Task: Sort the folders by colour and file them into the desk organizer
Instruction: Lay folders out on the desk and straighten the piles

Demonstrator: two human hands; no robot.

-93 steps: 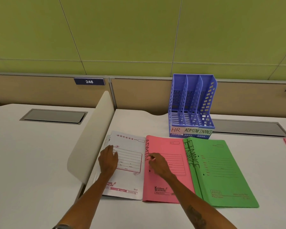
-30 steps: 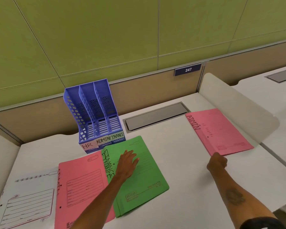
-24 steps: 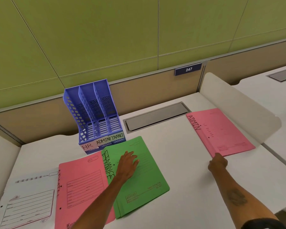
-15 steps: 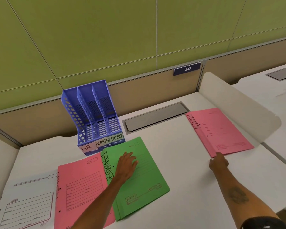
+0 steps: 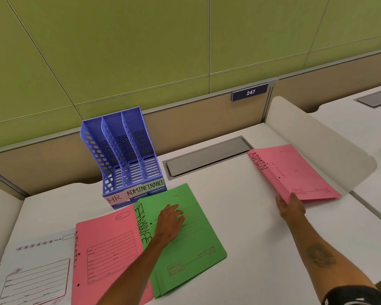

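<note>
Left hand (image 5: 171, 223) lies flat, fingers spread, on the green folder (image 5: 191, 245) at lower centre; right hand (image 5: 290, 206) fingers clamp the far-right pink folder's (image 5: 295, 172) near corner.

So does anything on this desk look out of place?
One pink folder marked ADMIN lies far right, apart from the other pink folder in the row by the organizer. The right hand is at its corner.
</note>
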